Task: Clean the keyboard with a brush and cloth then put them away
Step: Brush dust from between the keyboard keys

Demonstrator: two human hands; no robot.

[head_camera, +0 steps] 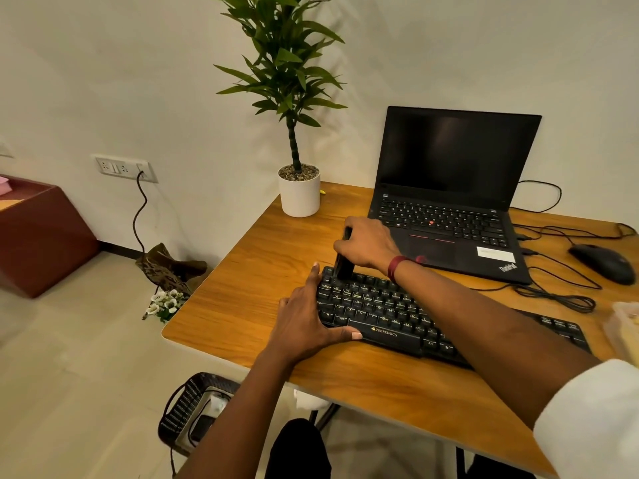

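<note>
In the head view, your keyboard [415, 316] lies slantwise across the middle of the frame on the wooden table [256, 271]. Its near long side runs close to the table's front edge. Bare wood stretches from its left end toward the table's left edge. The open laptop [449, 202] sits just behind it toward the upper right. A white plant pot [299, 197] stands at the table's far left corner, and a mouse [601, 262] with loose cables [560, 299] lies at the right.

Your right forearm crosses the keyboard's right half and hides many keys there. A pale container [626, 326] is cut off by the right frame edge. A white lump [307, 399] just under the table's front edge is too hidden to name. The bristles of the brush [343, 266] cannot be made out.

Your right hand [368, 247] is curled round that black brush, which stands upright with its lower end on the keys at the keyboard's far left corner. Your left hand [304, 326] lies flat with straight fingers against the keyboard's left end. Its thumb runs along the front edge, and it grips nothing.
</note>
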